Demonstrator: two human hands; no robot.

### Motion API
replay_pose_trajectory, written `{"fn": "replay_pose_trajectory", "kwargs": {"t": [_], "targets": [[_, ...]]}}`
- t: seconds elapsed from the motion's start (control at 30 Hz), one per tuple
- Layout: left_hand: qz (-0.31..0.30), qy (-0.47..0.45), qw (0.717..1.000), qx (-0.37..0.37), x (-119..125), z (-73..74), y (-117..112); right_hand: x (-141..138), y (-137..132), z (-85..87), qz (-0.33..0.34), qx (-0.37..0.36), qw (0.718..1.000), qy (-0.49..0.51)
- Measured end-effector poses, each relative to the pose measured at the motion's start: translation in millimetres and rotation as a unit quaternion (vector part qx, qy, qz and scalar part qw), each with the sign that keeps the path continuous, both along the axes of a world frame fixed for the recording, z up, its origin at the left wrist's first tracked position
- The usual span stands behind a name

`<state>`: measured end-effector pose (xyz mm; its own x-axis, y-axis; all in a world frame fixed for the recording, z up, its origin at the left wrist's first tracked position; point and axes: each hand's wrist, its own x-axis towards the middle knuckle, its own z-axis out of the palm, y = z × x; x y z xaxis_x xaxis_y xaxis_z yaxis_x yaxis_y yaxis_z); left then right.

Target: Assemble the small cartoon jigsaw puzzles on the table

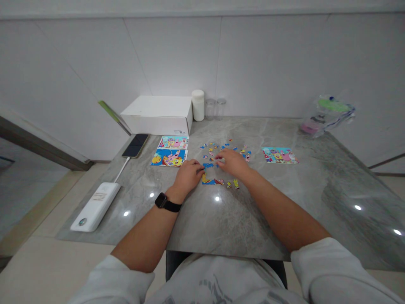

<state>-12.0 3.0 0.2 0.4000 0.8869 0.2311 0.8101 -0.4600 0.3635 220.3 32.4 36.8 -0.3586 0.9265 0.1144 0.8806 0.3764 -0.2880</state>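
Observation:
A partly joined jigsaw puzzle (pixel 209 182) lies on the grey table, with blue along its upper part and yellow and red along the bottom. My left hand (pixel 190 174), wearing a black watch (pixel 161 200), rests at the puzzle's left edge with thumb and forefinger apart. Just above the puzzle's right side, my right hand (pixel 233 162) has its fingers bent around a small blue puzzle piece (pixel 217 166), partly hidden by the fingertips. Two yellow pieces (pixel 236 183) lie right of the joined part. Several loose pieces (pixel 211 149) are scattered beyond my hands.
Picture cards (pixel 169 157) lie on the left, and another card (pixel 280 155) on the right. A phone (pixel 136 145) is cabled to a white power bank (pixel 95 207). At the back stand a white box (pixel 156 114), a white bottle (pixel 198 105), clear glasses (pixel 220 108) and a plastic bag (pixel 327 116).

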Motion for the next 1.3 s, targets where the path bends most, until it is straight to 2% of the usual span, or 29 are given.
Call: {"fn": "replay_pose_trajectory", "kwargs": {"t": [0.1, 0.17, 0.33, 0.47, 0.83, 1.3], "targets": [[-0.013, 0.009, 1.000, 0.006, -1, 3.1, -2, 12, -8, 12.9, 0.023, 0.010, 1.000, 0.005], [-0.034, 0.017, 0.999, 0.006, -3, 5.0, -4, 20, -20, 15.7, 0.047, 0.000, 0.999, -0.007], [-0.074, 0.037, 0.997, -0.004, -10, 6.6, -8, 28, -61, 6.8, 0.062, -0.051, 0.996, -0.037], [-0.081, 0.038, 0.996, -0.009, -12, 7.6, -9, 25, -78, -0.6, 0.056, -0.065, 0.996, -0.036], [-0.069, 0.018, 0.997, -0.008, -12, 7.0, -10, 18, -84, -18.6, 0.068, -0.046, 0.996, 0.033], [-0.071, -0.033, 0.997, -0.003, -12, 8.3, -9, 19, -87, -21.6, 0.077, -0.013, 0.994, 0.071]]}}
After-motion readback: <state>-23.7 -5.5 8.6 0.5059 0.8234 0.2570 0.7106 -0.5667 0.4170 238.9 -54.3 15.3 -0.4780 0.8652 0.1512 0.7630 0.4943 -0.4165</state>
